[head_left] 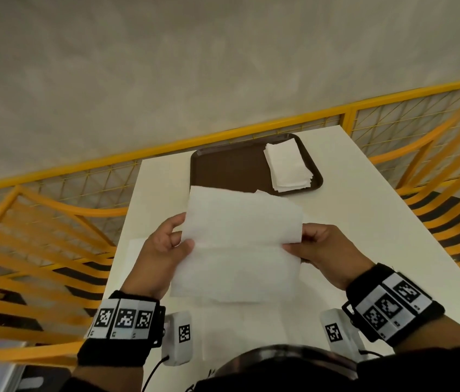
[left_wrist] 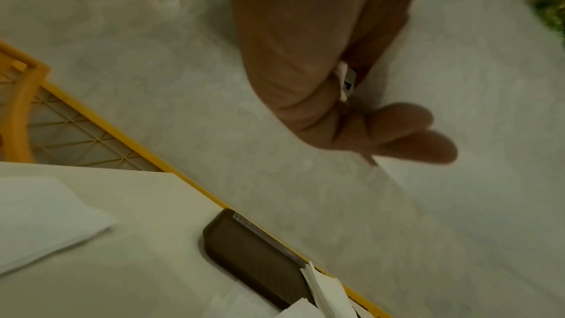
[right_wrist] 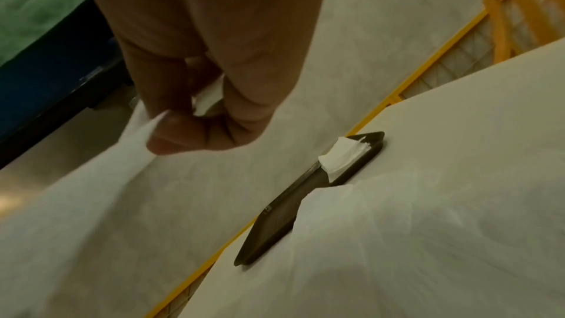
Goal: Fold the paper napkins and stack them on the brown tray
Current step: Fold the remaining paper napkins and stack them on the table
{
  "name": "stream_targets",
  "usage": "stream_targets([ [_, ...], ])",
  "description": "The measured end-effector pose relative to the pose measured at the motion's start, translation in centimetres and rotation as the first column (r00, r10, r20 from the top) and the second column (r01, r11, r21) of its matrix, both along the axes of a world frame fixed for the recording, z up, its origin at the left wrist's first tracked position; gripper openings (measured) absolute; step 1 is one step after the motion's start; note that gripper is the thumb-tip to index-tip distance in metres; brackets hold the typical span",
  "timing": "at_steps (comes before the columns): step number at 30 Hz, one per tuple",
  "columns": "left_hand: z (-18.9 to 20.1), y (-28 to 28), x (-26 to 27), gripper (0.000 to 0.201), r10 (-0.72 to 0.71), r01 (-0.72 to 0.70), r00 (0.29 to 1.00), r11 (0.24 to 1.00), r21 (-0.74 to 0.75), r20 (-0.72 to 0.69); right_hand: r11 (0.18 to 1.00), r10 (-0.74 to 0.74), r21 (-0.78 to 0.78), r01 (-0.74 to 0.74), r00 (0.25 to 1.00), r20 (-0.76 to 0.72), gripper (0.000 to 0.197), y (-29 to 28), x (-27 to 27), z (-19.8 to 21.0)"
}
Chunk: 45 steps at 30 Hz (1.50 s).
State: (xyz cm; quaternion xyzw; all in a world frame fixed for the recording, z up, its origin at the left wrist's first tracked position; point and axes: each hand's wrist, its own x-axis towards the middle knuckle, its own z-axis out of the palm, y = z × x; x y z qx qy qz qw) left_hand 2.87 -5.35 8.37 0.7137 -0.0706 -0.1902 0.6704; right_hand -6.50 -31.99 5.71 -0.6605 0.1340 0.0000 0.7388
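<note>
I hold one white paper napkin [head_left: 240, 250] in the air over the white table [head_left: 364, 210], its top half curling forward over the lower half. My left hand [head_left: 183, 233] pinches its left edge and my right hand [head_left: 298, 239] pinches its right edge. The right wrist view shows the right hand [right_wrist: 189, 125] gripping the napkin [right_wrist: 397, 238], which hides part of the brown tray [right_wrist: 275, 221]. The brown tray [head_left: 228, 165] lies at the table's far edge. A stack of folded napkins [head_left: 288, 168] sits on its right side. The left hand [left_wrist: 351, 117] appears curled in the left wrist view.
A flat pile of unfolded napkins [left_wrist: 46, 221] lies on the table left of my left hand. Two small white marker boxes [head_left: 178, 338] with cables sit at the near edge. A yellow railing [head_left: 166, 145] runs behind the table, and orange slatted benches [head_left: 25, 250] flank both sides.
</note>
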Motion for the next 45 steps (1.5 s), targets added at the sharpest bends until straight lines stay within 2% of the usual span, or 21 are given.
stream_targets([
  [1, 0.0, 0.0, 0.0, 0.047, 0.016, -0.015, 1.000, 0.999, -0.037, 0.009, 1.000, 0.004, -0.010, -0.003, 0.999, 0.033, 0.019, -0.1, 0.0, 0.0],
  [2, 0.1, -0.1, -0.1, 0.048, 0.029, -0.027, 0.999, 0.997, -0.076, 0.017, 1.000, 0.000, -0.005, 0.000, 0.998, 0.056, 0.015, -0.2, -0.1, 0.1],
  [5, 0.0, -0.3, 0.0, 0.051, 0.048, -0.045, 0.999, 0.979, -0.199, 0.012, 0.998, 0.034, 0.051, -0.038, 0.995, 0.093, 0.025, -0.4, -0.2, 0.6],
  [7, 0.1, -0.1, 0.2, 0.052, 0.026, -0.031, 0.999, 0.961, -0.275, -0.021, 0.996, 0.051, 0.066, -0.057, 0.995, 0.091, 0.013, -0.4, -0.2, 1.1],
  [9, 0.3, 0.2, 0.4, 0.050, -0.021, 0.008, 0.999, 0.943, -0.333, -0.034, 0.997, 0.043, 0.068, -0.049, 0.996, 0.083, 0.038, -0.5, -0.3, 1.3],
  [10, 0.4, 0.3, 0.4, 0.050, -0.035, 0.023, 0.999, 0.941, -0.337, -0.031, 0.993, 0.041, 0.110, -0.049, 0.997, 0.071, 0.042, -0.7, -0.3, 1.3],
  [13, 0.6, 0.5, 0.1, 0.053, -0.028, 0.025, 1.000, 0.953, -0.303, -0.006, 0.968, 0.001, 0.250, -0.011, 0.999, 0.041, 0.034, -0.8, -0.5, 2.0],
  [14, 0.5, 0.4, 0.0, 0.049, -0.023, 0.027, 1.000, 0.954, -0.300, 0.018, 0.973, -0.015, 0.230, 0.006, 0.999, 0.039, 0.028, -0.7, -0.5, 2.0],
  [17, 0.1, 0.6, 0.0, 0.045, -0.010, 0.033, 0.993, 0.980, -0.197, 0.115, 0.993, -0.042, -0.108, 0.050, 0.996, 0.076, 0.005, -0.6, -0.5, 1.8],
  [20, -0.6, 1.0, -0.1, 0.051, -0.077, 0.024, 0.934, 0.987, 0.156, 0.349, 0.894, -0.043, -0.437, 0.102, 0.989, 0.143, 0.028, -0.5, -0.2, 1.3],
  [22, -1.0, 1.0, -0.2, 0.060, -0.190, -0.060, 0.862, 0.883, 0.465, 0.471, 0.788, -0.026, -0.589, 0.180, 0.965, 0.260, 0.032, 0.0, -0.3, 1.3],
  [24, -1.7, 1.0, -0.5, 0.061, -0.309, -0.115, 0.785, 0.778, 0.617, 0.536, 0.669, 0.097, -0.711, 0.217, 0.923, 0.373, 0.023, 0.7, -0.3, 1.2],
  [26, -2.5, 0.5, -1.1, 0.060, -0.407, -0.070, 0.728, 0.756, 0.651, 0.551, 0.592, 0.264, -0.779, 0.206, 0.864, 0.429, 0.010, 1.5, -0.3, 0.9],
  [28, -3.4, -0.5, -1.9, 0.047, -0.461, -0.026, 0.686, 0.758, 0.651, 0.564, 0.528, 0.394, -0.833, 0.164, 0.821, 0.412, 0.028, 2.3, -0.2, 0.8],
  [30, -4.4, -1.4, -2.7, 0.027, -0.443, -0.049, 0.636, 0.794, 0.606, 0.632, 0.472, 0.464, -0.868, 0.152, 0.795, 0.392, 0.039, 3.1, -0.1, 0.7],
  [33, -5.4, -1.9, -3.5, 0.015, -0.407, -0.105, 0.597, 0.815, 0.570, 0.691, 0.508, 0.449, -0.853, 0.122, 0.808, 0.383, 0.034, 3.6, -0.1, 0.8],
  [35, -6.0, -1.5, -3.6, 0.019, -0.394, -0.107, 0.628, 0.811, 0.575, 0.672, 0.554, 0.396, -0.822, 0.133, 0.826, 0.401, 0.030, 3.6, 0.0, 0.9],
  [38, -6.6, -0.3, -2.6, 0.025, -0.284, -0.088, 0.792, 0.822, 0.563, 0.540, 0.667, 0.297, -0.738, 0.106, 0.870, 0.394, 0.027, 3.7, 0.0, 0.9],
  [40, -7.1, 1.3, -0.6, 0.026, -0.150, -0.190, 0.861, 0.791, 0.581, 0.485, 0.703, 0.266, -0.708, 0.059, 0.902, 0.339, 0.020, 3.4, 0.1, 0.6],
  [43, -8.3, 5.2, 3.1, 0.026, 0.080, -0.368, 0.907, 0.625, 0.688, 0.413, 0.631, 0.289, -0.775, 0.041, 0.914, 0.284, 0.014, 2.7, -0.1, -0.1],
  [45, -9.4, 8.0, 5.4, 0.028, 0.197, -0.392, 0.920, 0.503, 0.770, 0.339, 0.614, 0.304, -0.789, -0.005, 0.924, 0.231, 0.012, 2.3, -0.3, -0.5],
])
